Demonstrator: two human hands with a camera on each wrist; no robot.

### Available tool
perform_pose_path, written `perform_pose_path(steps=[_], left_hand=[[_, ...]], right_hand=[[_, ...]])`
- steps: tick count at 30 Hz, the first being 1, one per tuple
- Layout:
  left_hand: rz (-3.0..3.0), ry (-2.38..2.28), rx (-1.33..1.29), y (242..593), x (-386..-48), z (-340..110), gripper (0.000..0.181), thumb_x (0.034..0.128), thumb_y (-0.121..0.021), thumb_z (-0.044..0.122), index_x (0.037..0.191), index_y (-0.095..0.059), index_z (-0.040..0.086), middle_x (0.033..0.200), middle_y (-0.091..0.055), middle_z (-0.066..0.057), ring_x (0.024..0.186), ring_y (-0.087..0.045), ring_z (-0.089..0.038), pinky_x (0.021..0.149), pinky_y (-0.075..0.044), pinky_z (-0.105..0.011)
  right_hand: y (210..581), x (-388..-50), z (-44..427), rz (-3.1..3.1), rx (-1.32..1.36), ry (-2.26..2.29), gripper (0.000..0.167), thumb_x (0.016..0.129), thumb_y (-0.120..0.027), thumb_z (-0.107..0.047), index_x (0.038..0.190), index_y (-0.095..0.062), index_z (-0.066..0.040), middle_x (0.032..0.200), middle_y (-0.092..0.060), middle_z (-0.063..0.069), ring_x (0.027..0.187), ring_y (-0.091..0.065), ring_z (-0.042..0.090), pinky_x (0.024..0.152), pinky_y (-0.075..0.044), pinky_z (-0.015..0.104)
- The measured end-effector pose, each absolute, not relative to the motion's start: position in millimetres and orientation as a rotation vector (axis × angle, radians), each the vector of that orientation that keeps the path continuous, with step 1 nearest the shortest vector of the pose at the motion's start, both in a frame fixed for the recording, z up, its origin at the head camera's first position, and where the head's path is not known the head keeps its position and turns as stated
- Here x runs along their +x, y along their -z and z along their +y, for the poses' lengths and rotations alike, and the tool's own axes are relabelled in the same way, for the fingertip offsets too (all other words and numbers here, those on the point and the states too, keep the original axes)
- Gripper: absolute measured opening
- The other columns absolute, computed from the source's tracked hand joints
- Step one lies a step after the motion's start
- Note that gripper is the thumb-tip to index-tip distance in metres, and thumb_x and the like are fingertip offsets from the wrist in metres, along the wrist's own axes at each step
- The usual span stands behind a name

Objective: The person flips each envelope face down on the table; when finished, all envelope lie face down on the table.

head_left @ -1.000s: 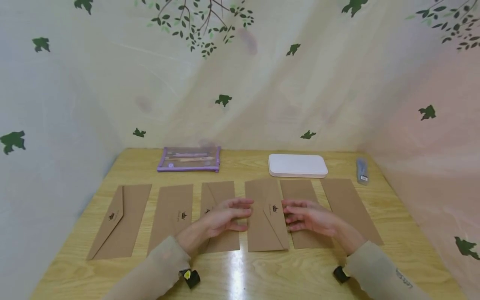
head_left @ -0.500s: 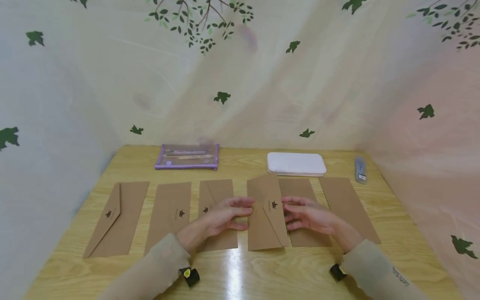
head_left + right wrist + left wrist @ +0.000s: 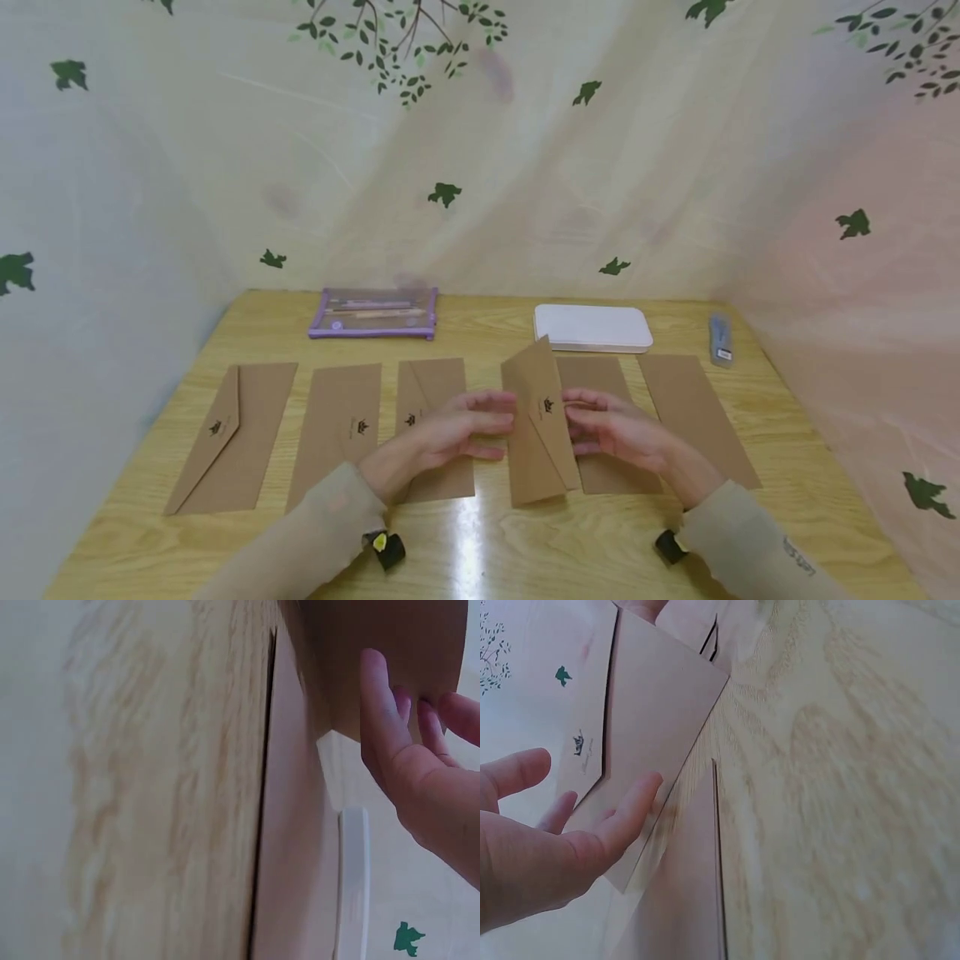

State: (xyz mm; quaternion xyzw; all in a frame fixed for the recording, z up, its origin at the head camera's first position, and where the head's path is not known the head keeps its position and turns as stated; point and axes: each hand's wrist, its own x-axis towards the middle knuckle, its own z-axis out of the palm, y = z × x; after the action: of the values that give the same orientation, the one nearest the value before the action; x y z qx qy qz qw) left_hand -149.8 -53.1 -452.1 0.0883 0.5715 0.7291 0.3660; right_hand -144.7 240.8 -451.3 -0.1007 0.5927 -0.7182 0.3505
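Observation:
A brown kraft envelope (image 3: 536, 437), with a small crown print by its flap, stands tilted on the table, its right side raised. My left hand (image 3: 453, 432) is at its left edge, fingers loosely extended. In the left wrist view those fingers (image 3: 634, 814) spread before the envelope's flap side (image 3: 652, 697); whether they touch is unclear. Behind the raised edge is my right hand (image 3: 618, 429). In the right wrist view, fingertips of this relaxed hand (image 3: 427, 769) meet the envelope's back (image 3: 397, 634). Neither hand curls around it.
More brown envelopes lie in a row: several including one far left (image 3: 270, 442), one under my left forearm (image 3: 442, 475), one behind my right hand (image 3: 596, 379) and one far right (image 3: 697, 417). Behind them are a purple-edged pencil pouch (image 3: 375, 302), white case (image 3: 592, 327) and small grey-blue packet (image 3: 722, 337).
The middle envelope was nearly flat; its right side has risen and it now leans more steeply. My left hand has shifted slightly right; the right hand stays about where it was.

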Motion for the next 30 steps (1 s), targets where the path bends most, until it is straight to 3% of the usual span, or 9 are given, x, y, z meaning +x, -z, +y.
perform_pose_path(steps=[11,22,30], left_hand=[[1.455,-1.863,0.246,443.3,-151.4,-47.7,0.055,0.0976,-0.059,0.008,0.15,-0.043,0.002,0.145,-0.048,-0.021,0.129,-0.051,-0.038,0.101,-0.05,-0.058],[1.392,-1.903,0.215,435.4,-154.2,-40.1,0.05,0.0988,-0.061,0.007,0.145,-0.044,0.002,0.128,-0.057,-0.018,0.115,-0.056,-0.031,0.095,-0.055,-0.053],[1.387,-1.91,0.227,435.8,-156.8,-37.6,0.049,0.0985,-0.062,0.008,0.144,-0.043,0.004,0.123,-0.059,-0.016,0.11,-0.06,-0.028,0.094,-0.056,-0.052]], right_hand=[[447.2,-143.9,224.2,1.575,-0.332,1.832,0.042,0.107,-0.051,-0.013,0.147,-0.042,-0.001,0.142,-0.056,0.015,0.129,-0.054,0.035,0.104,-0.048,0.054],[449.4,-145.4,209.2,1.597,-0.314,1.887,0.055,0.104,-0.056,-0.01,0.154,-0.032,-0.007,0.138,-0.055,0.016,0.119,-0.06,0.03,0.095,-0.054,0.053],[448.1,-145.8,205.2,1.571,-0.308,1.913,0.058,0.104,-0.056,-0.008,0.154,-0.028,-0.007,0.139,-0.051,0.018,0.122,-0.058,0.034,0.097,-0.053,0.056]])
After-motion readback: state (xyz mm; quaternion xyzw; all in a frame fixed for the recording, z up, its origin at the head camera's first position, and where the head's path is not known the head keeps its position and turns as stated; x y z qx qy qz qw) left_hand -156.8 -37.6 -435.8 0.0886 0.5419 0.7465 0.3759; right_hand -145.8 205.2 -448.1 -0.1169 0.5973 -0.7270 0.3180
